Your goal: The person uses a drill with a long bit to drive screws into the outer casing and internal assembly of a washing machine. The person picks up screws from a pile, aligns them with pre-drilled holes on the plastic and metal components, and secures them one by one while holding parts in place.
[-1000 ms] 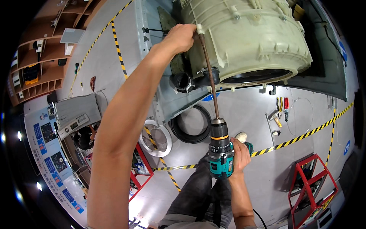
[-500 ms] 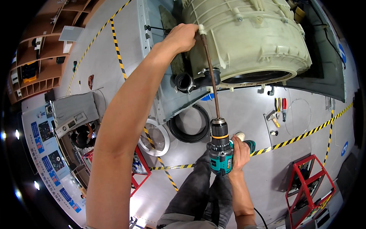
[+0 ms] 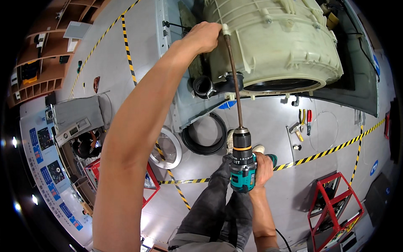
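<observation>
My right hand (image 3: 263,169) is wrapped round the grip of a teal and black cordless drill (image 3: 242,174). A long, thin, brownish rod (image 3: 235,88) runs from the drill's chuck up to a pale post (image 3: 225,30) on the side of a cream plastic washing machine tub (image 3: 285,50). My left hand (image 3: 203,37) is stretched far forward, its fingers curled closed beside that post. What they grip, if anything, is hidden. Below it a black rubber hose (image 3: 204,87) with a clamp shows its open end. The tub lies inside a grey metal cabinet (image 3: 178,109).
On the floor lie a black rubber ring (image 3: 205,149), a round door with a pale rim (image 3: 174,155), a hammer (image 3: 296,130), red-handled pliers (image 3: 309,122) and yellow-handled pliers (image 3: 302,117). A red-framed cart (image 3: 336,201) stands right. Another person (image 3: 87,147) is beside equipment at left.
The view has shifted slightly, with the scene sitting a little differently in the picture. Both hands, the drill and the rod keep nearly the same places against the tub.
</observation>
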The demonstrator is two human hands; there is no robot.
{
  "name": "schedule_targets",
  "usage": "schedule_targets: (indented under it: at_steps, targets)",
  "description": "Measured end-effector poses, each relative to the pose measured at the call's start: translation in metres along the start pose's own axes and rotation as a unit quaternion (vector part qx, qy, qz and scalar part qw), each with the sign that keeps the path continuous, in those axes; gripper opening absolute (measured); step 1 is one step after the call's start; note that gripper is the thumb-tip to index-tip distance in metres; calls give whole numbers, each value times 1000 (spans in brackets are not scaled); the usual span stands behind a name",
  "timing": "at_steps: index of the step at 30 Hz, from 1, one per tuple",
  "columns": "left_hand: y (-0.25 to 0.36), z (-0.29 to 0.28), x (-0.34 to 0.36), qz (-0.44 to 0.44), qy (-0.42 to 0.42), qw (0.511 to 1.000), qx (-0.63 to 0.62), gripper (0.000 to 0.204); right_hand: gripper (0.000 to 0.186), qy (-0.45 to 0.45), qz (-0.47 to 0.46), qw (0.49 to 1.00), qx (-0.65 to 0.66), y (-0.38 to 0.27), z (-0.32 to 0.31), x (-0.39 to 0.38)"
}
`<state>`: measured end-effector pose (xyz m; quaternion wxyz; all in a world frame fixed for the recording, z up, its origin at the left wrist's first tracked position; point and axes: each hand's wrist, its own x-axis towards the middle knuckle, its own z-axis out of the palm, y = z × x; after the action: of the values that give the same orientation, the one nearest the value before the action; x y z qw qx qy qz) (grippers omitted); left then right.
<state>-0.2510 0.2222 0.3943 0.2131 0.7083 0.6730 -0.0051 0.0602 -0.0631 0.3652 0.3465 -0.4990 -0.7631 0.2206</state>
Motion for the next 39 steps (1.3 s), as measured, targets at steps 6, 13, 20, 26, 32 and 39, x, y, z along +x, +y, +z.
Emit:
schedule_targets:
  at_steps: [6,13,20,26,32,39]
  targets:
    - [-7,8,1,19,38,999,13,23,36,25,-13,1000,-7,-1,2,8]
    - [7,-2,-2,-9,-9,1000,18,37,35,19,-11,1000,-7,-1,-1,8]
    - [2,1,-1,7,2,1000,30,37,36,2,4,1000,4,-4,-6,11]
    - [-7,8,-3,27,50,998,25,25,41,-4,-11,1000,-18,-2,-13,11]
    - [4,9,-5,23,45,999,-5,26,43,-6,-33,999,-39,5,-32,11]
    - [13,-4,-21,-83,27,994,65,25,40,-14,-22,999,-27,-2,-74,-9]
